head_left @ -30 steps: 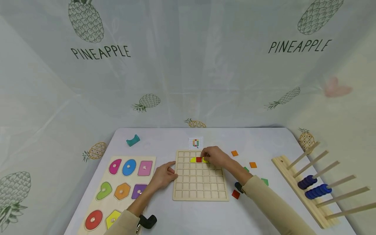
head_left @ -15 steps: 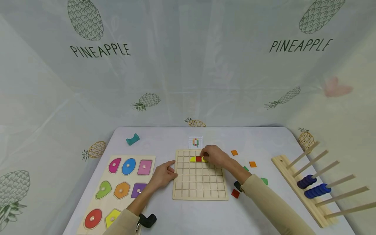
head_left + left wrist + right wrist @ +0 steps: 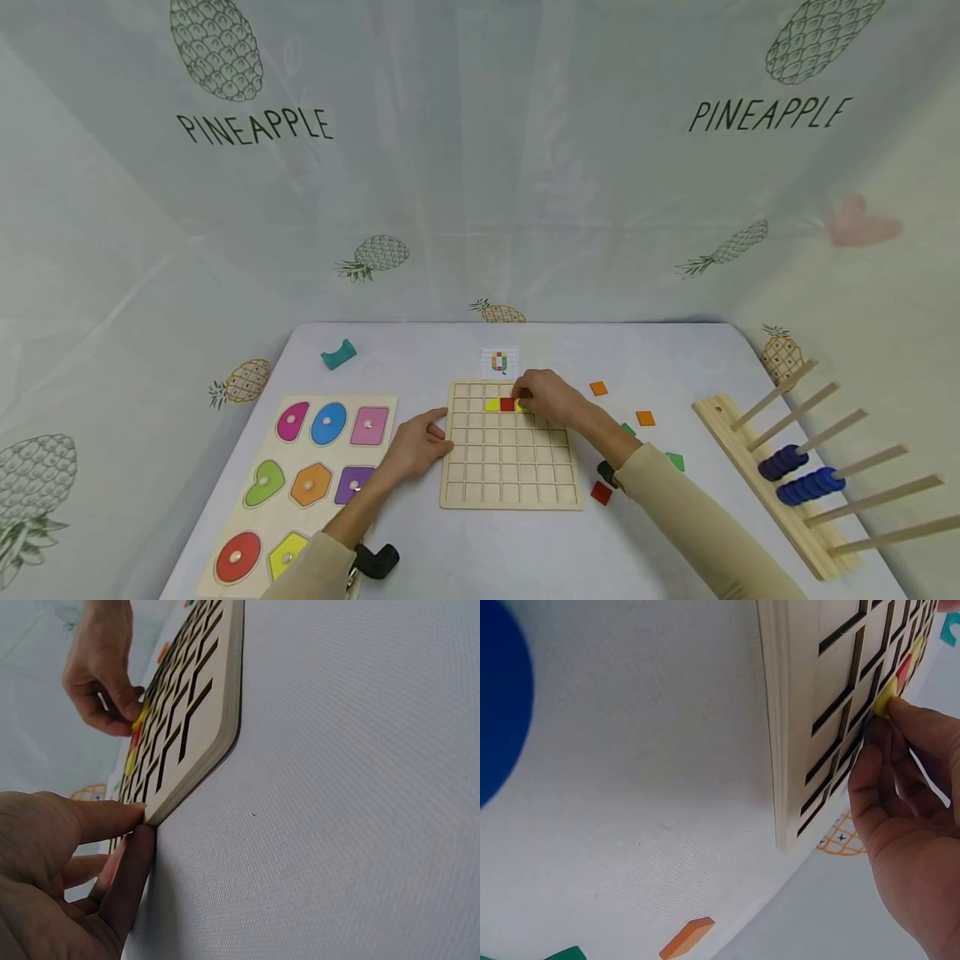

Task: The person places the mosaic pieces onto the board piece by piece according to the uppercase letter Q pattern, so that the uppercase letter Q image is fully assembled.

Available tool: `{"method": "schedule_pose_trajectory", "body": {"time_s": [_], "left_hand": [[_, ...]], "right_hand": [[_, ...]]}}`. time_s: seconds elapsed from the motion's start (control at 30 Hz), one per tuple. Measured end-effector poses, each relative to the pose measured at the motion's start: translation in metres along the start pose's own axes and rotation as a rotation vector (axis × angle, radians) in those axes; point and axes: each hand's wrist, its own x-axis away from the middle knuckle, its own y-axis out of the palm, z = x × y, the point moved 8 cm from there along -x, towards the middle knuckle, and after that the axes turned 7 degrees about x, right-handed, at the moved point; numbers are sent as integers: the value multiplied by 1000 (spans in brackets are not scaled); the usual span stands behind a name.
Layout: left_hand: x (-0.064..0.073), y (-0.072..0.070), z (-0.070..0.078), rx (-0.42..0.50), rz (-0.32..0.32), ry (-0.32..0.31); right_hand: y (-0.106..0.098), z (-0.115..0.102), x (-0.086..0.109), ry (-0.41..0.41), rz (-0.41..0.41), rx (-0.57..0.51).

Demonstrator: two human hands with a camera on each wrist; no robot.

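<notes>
A wooden grid board (image 3: 510,467) lies on the white table, with a yellow tile (image 3: 492,405) and a red tile (image 3: 507,405) side by side in its upper rows. My right hand (image 3: 550,397) pinches another yellow tile (image 3: 886,697) between thumb and fingers, right at the board beside the red one; the hand partly covers it in the head view. At the board's left edge, my left hand (image 3: 415,446) rests with thumb and fingers touching the rim (image 3: 187,787). A small pattern card (image 3: 499,362) lies just beyond the board.
Right of the board are orange tiles (image 3: 598,388), green tiles (image 3: 676,461) and a red tile (image 3: 602,493). A wooden peg rack (image 3: 780,492) with blue rings stands far right. A knobbed shape puzzle (image 3: 300,450) lies left. A teal piece (image 3: 339,355) sits at back left.
</notes>
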Motion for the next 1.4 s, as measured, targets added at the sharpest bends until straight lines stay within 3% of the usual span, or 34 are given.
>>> {"method": "schedule_pose_trajectory", "body": {"time_s": [0.83, 1.4], "left_hand": [[0, 1, -3, 15, -3, -18], [0, 0, -2, 15, 2, -16]], "right_hand": [[-1, -4, 3, -63, 20, -1], [1, -4, 3, -55, 2, 14]]}}
